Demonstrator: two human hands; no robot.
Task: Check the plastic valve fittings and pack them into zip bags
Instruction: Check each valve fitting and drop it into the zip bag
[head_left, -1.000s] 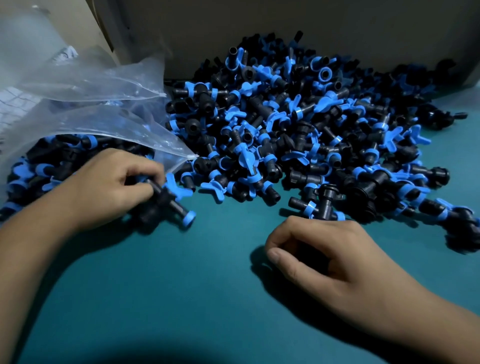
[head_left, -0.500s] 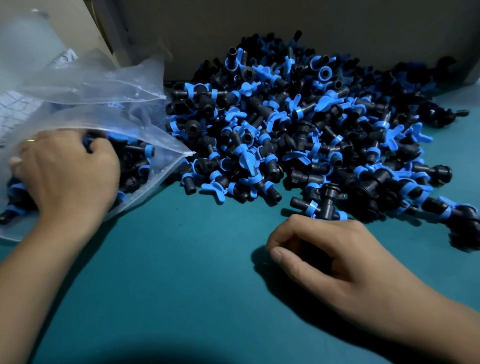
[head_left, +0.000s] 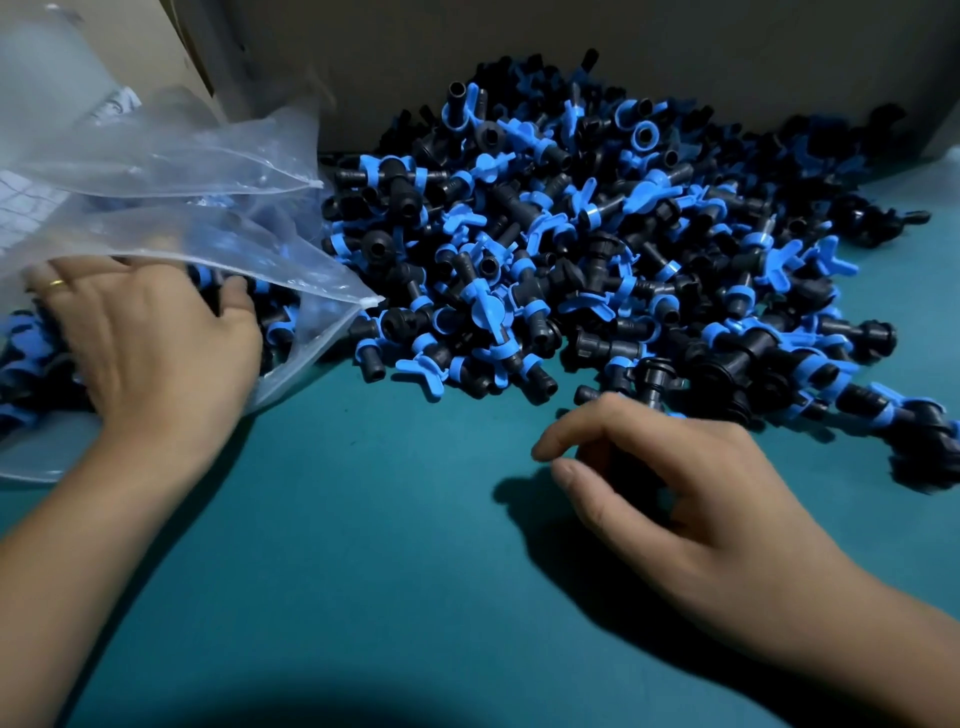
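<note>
A big heap of black and blue valve fittings (head_left: 571, 249) lies on the teal table (head_left: 363, 545) against a cardboard wall. At the left a clear zip bag (head_left: 249, 260) lies with its mouth facing the heap, partly filled with fittings. My left hand (head_left: 150, 338) reaches into the bag's mouth, its fingers spread flat over the fittings inside. My right hand (head_left: 675, 493) rests on the table at the heap's near edge with fingers loosely curled. The space under its palm is dark, so a held fitting cannot be made out.
A brown cardboard wall (head_left: 571, 47) stands behind the heap. More clear plastic bags (head_left: 62, 135) are stacked at the far left. Bare teal table stretches between and in front of my hands.
My left hand carried fittings from the table into the bag and now lies spread on the contents. My right hand stayed in place; its index finger lifted slightly.
</note>
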